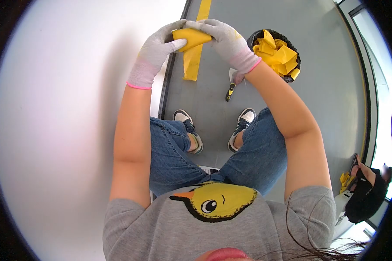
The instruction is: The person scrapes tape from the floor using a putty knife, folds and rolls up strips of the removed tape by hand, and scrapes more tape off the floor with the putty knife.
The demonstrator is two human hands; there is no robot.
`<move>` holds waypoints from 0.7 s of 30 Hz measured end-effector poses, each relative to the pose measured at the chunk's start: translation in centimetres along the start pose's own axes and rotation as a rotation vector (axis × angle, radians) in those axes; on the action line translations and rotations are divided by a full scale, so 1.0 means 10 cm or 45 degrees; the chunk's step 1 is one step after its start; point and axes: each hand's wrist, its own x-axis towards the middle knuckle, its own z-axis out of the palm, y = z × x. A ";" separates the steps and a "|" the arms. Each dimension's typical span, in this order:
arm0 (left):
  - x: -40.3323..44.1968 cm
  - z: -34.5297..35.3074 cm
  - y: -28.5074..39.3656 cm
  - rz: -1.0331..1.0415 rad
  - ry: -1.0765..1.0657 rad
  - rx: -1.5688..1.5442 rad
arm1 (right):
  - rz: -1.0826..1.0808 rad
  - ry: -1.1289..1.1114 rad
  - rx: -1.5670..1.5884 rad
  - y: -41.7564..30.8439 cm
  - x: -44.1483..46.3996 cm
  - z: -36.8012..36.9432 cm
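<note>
A folded piece of yellow floor tape (193, 38) is held up between my two gloved hands. My left hand (159, 47) grips its left end, with the thumb across the front and the fingers behind. At the upper right, my right hand (224, 38) has its fingers closed over the tape's top edge; its thumb is hidden. Below the held piece, a yellow tape strip (190, 65) runs along the grey floor; the held piece hides part of it, so I cannot tell whether they are joined. A scraper (231, 89) with a black and yellow handle lies on the floor below my right forearm.
A bin with a black liner (297, 50) holds crumpled yellow tape (279, 56) to the right. The white wall (61, 130) rises close on my left. My shoes (243, 122) stand on the grey floor (326, 78). Another person (366, 195) crouches at the far right.
</note>
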 end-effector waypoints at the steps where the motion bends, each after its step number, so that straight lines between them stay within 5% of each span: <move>1: 0.01 0.01 -0.01 0.031 0.042 0.072 | 0.017 0.002 0.018 -0.02 0.01 -0.01; 7: 0.03 0.06 -0.07 0.102 0.202 0.598 | 0.534 -0.023 0.544 0.32 -0.05 0.01; 10: 0.05 0.13 -0.10 0.202 0.165 0.664 | 0.495 -0.282 0.665 0.13 -0.04 -0.03; 13: 0.02 0.20 -0.06 0.157 0.068 0.538 | 0.461 -0.510 0.052 0.02 -0.02 -0.08; 16: 0.02 0.23 -0.20 -0.040 -0.008 0.340 | 0.399 -0.393 -0.127 -0.02 -0.02 -0.12; 19: 0.04 0.23 -0.35 -0.053 -0.083 0.454 | -0.025 -0.300 -0.382 0.11 -0.03 -0.04; 21: 0.04 0.28 -0.21 -0.108 -0.169 0.743 | -0.058 -0.257 -0.427 0.14 -0.05 0.00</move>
